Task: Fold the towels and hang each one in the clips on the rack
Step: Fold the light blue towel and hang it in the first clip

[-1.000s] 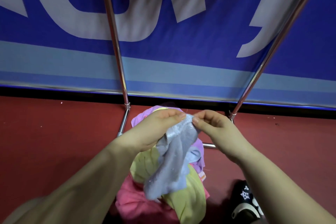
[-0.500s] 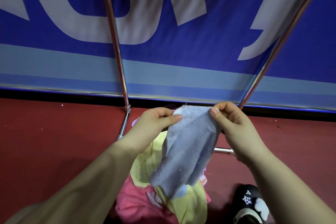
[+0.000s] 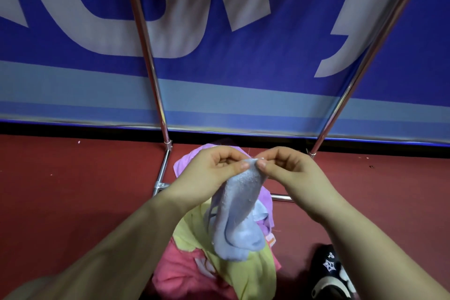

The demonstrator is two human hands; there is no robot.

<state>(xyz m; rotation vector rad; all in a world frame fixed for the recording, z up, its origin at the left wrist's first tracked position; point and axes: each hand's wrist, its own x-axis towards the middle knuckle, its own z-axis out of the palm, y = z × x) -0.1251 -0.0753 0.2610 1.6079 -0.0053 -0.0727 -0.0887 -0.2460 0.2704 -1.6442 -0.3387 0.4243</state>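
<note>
Above the floor pile, left hand (image 3: 214,173) and right hand (image 3: 289,173) meet thumb-to-thumb, both pinching the top edge of a pale blue terry towel (image 3: 239,212), which hangs bunched below them. Under it: lilac towel (image 3: 185,163), yellow-green towel (image 3: 246,275), pink towel (image 3: 180,273) heaped on the red floor (image 3: 73,190). Chrome rack poles (image 3: 146,56) rise behind; black patterned shoe (image 3: 328,268) far right.

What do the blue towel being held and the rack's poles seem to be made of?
Blue towel: likely terry or microfibre cloth, matte, with a nubby pile and limp folds. Rack poles: metal by the look, probably chromed or polished steel, given the bright mirror-like streaks.
</note>
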